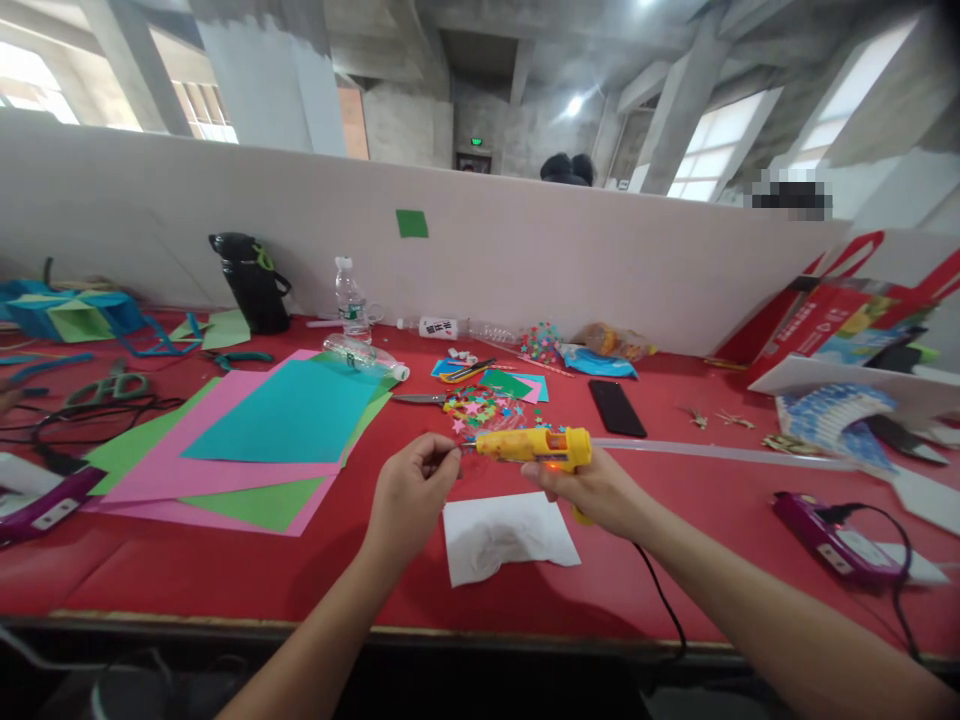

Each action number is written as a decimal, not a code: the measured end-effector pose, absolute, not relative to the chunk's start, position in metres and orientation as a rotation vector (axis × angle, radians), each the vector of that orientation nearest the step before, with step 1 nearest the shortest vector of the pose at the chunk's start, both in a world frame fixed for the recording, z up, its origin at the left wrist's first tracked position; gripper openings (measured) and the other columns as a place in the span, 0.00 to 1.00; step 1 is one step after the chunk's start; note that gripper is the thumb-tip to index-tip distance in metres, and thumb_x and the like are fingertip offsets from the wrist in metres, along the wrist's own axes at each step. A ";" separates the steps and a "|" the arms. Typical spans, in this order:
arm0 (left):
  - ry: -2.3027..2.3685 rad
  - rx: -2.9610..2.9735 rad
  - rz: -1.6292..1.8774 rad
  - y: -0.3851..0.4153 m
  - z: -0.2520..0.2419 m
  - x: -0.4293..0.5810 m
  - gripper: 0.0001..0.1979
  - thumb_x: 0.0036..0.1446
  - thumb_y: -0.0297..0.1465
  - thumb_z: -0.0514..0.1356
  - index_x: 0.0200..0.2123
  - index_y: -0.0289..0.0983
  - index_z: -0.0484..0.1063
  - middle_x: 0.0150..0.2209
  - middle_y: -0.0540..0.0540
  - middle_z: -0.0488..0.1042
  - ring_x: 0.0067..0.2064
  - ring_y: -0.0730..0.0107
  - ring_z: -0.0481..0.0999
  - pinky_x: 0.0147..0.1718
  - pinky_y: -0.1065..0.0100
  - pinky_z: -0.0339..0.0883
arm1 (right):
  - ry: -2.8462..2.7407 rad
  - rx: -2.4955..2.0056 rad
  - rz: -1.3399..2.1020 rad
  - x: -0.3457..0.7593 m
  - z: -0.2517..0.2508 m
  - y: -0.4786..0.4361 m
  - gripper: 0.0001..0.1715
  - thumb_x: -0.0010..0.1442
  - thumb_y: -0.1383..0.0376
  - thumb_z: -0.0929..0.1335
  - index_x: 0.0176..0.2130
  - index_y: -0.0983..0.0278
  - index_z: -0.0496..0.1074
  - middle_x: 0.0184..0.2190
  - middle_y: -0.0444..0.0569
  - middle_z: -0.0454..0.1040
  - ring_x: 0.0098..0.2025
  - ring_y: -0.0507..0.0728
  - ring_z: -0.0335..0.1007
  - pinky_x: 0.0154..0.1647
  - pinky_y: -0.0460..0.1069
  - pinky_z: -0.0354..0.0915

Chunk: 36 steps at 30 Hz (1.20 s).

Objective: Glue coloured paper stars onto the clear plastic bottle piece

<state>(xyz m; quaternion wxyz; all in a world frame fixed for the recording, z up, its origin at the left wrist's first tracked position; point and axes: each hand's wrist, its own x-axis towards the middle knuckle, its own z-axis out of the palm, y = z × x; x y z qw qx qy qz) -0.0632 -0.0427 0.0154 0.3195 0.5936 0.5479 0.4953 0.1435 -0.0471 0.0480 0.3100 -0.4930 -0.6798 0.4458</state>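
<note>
My right hand [592, 492] is wrapped round a yellow hot glue gun [525, 445], whose nozzle points left. A glue stick trails out of its back end, and a small orange light glows on its body. At the nozzle tip, my left hand [415, 490] pinches something too small to make out. Below the gun lies a white paper sheet [461, 535] with a crumpled, greyish middle. Just beyond the hands are scattered colourful star pieces [480, 408] and scissors [420, 399].
Coloured paper sheets [274, 415] are stacked at left, with a plastic bottle [364, 357] on them. A phone [616, 407] lies at right, near a purple power strip [836, 540]. A black flask [251, 285] stands by the white partition [480, 250]. The gun's cord hangs over the table edge.
</note>
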 end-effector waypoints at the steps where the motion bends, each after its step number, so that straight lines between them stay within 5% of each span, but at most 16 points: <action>1: 1.442 1.560 1.308 -0.043 0.016 -0.064 0.09 0.51 0.37 0.57 0.27 0.37 0.71 0.21 0.52 0.73 0.18 0.77 0.62 0.19 0.73 0.58 | -1.796 -1.309 1.175 0.142 0.049 -0.047 0.22 0.52 0.46 0.68 0.32 0.63 0.70 0.21 0.41 0.62 0.23 0.50 0.54 0.21 0.45 0.56; 36: 1.403 1.683 1.324 -0.026 0.010 -0.061 0.07 0.54 0.31 0.56 0.26 0.38 0.71 0.21 0.54 0.71 0.20 0.78 0.64 0.21 0.74 0.60 | -1.787 -1.388 1.109 0.152 0.044 -0.032 0.20 0.55 0.48 0.69 0.32 0.63 0.71 0.18 0.38 0.60 0.19 0.48 0.51 0.18 0.44 0.51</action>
